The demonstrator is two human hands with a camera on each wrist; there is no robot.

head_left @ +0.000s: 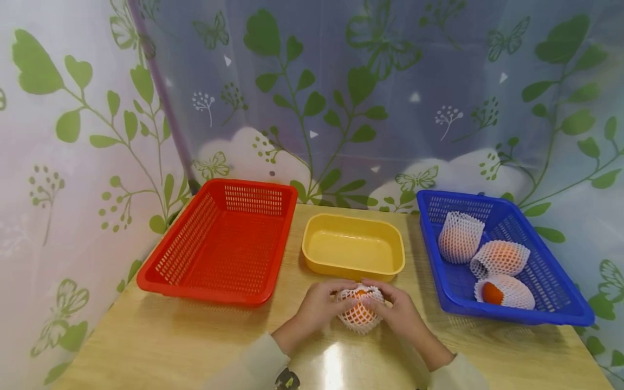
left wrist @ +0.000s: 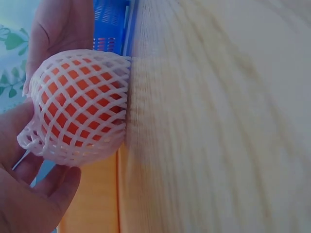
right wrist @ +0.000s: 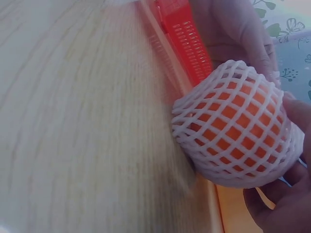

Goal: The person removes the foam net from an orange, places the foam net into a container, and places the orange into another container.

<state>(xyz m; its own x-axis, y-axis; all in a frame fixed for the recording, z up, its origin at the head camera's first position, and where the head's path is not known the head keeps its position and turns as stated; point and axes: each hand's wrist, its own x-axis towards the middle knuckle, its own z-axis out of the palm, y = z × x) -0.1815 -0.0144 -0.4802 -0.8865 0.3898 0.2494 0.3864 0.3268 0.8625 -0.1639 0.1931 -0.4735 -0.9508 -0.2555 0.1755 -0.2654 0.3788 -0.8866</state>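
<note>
An orange-coloured round fruit in a white foam net [head_left: 361, 317] sits on the table just in front of the yellow tray. From one side my left hand [head_left: 322, 303] grips it, thumb and fingers at the net's upper edge. Opposite, my right hand [head_left: 397, 311] holds it in the same way, with both thumbs near each other on top. The netting [left wrist: 80, 104] covers most of the fruit in the left wrist view. In the right wrist view, orange skin shows through the mesh [right wrist: 238, 126]. The fruit's underside is hidden.
A yellow tray [head_left: 353, 271] stands behind the hands. To its left is a red slotted basket [head_left: 205, 292]. On the right, a blue basket [head_left: 507, 311] holds three foam-netted fruits [head_left: 460, 238]. A patterned curtain [head_left: 312, 108] hangs behind the wooden table [head_left: 185, 341].
</note>
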